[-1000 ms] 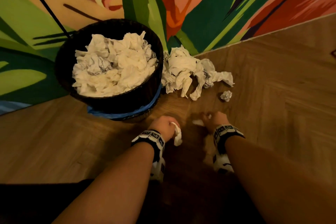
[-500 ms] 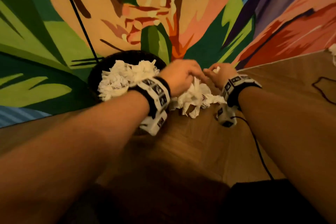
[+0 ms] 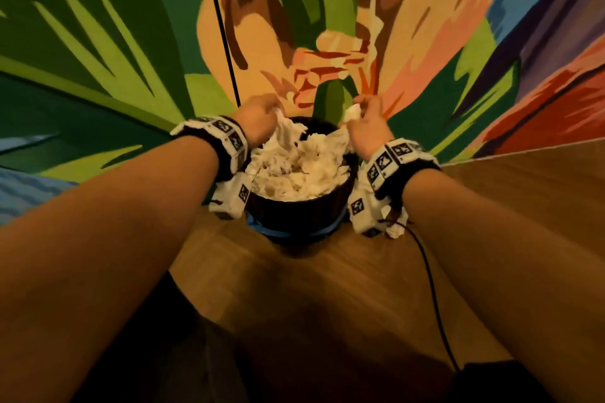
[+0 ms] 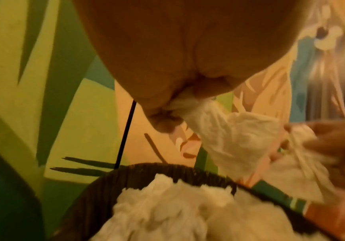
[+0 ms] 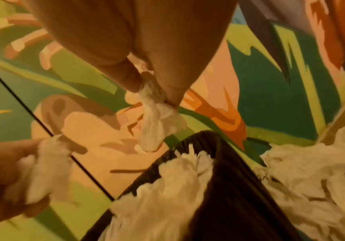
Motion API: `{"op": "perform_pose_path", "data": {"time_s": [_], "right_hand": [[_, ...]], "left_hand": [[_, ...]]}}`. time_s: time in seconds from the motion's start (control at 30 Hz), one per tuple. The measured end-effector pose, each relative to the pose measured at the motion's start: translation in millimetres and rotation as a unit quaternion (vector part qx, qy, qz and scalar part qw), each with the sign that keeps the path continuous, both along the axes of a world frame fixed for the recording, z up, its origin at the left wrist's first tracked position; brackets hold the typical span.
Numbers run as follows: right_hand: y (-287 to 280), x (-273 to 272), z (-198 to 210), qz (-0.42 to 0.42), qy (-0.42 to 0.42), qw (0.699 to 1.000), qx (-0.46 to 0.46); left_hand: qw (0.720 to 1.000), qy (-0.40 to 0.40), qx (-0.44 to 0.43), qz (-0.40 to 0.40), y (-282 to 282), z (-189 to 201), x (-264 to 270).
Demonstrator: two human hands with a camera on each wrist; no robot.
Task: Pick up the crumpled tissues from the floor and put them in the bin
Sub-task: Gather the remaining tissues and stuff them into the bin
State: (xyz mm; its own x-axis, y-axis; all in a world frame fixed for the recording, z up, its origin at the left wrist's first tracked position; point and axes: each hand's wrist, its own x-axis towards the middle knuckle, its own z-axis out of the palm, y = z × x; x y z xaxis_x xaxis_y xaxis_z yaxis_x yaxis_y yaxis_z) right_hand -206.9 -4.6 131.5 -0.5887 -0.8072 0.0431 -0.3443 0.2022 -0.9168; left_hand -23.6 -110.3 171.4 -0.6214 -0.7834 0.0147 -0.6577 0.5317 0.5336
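A dark round bin (image 3: 294, 209) stands against the painted wall, heaped with crumpled white tissues (image 3: 294, 170). Both my hands hover above its far rim. My left hand (image 3: 273, 109) pinches a crumpled tissue (image 3: 285, 131) that hangs down over the heap; in the left wrist view that tissue (image 4: 229, 135) dangles from the fingertips above the bin rim (image 4: 147, 169). My right hand (image 3: 358, 108) pinches a smaller tissue wad (image 3: 352, 113), which the right wrist view shows as a twisted wad (image 5: 155, 117) above the bin (image 5: 219, 195).
More crumpled tissues (image 5: 311, 179) lie on the wooden floor (image 3: 311, 288) just right of the bin. A thin black line (image 3: 222, 26) runs down the mural wall behind it. A black cable (image 3: 432, 288) trails from my right wrist across the floor.
Both hands have risen from the floor, each with a tissue, and moved left over the bin. The bin now sits centred between my forearms.
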Motion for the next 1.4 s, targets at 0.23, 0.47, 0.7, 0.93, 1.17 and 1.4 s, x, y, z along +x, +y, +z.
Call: {"op": "perform_pose_path", "data": {"time_s": [0.23, 0.47, 0.7, 0.93, 1.17, 1.4], "right_hand": [[-0.6, 26.5, -35.0, 0.108, 0.142, 0.984, 0.011], [2.5, 22.3, -49.2, 0.206, 0.335, 0.91, 0.132], [-0.3, 31.3, -52.3, 0.28, 0.358, 0.863, 0.22], [-5.5, 35.8, -57.0, 0.324, 0.464, 0.763, 0.311], [-4.5, 36.8, -58.1, 0.295, 0.448, 0.774, 0.337], [2.0, 29.2, -59.6, 0.287, 0.368, 0.843, 0.267]], "left_hand": [[0.98, -0.18, -0.006, -0.088, 5.9, -37.1, 1.9], [0.959, -0.254, -0.064, -0.109, -6.0, -54.8, 13.4], [0.963, -0.258, -0.01, -0.07, -2.4, -72.7, 9.9], [0.943, -0.328, 0.004, -0.059, 2.7, -88.2, -2.0], [0.925, -0.365, 0.024, -0.101, 6.1, -96.6, -11.2], [0.908, -0.411, -0.039, -0.067, 9.4, -73.3, -16.4]]}}
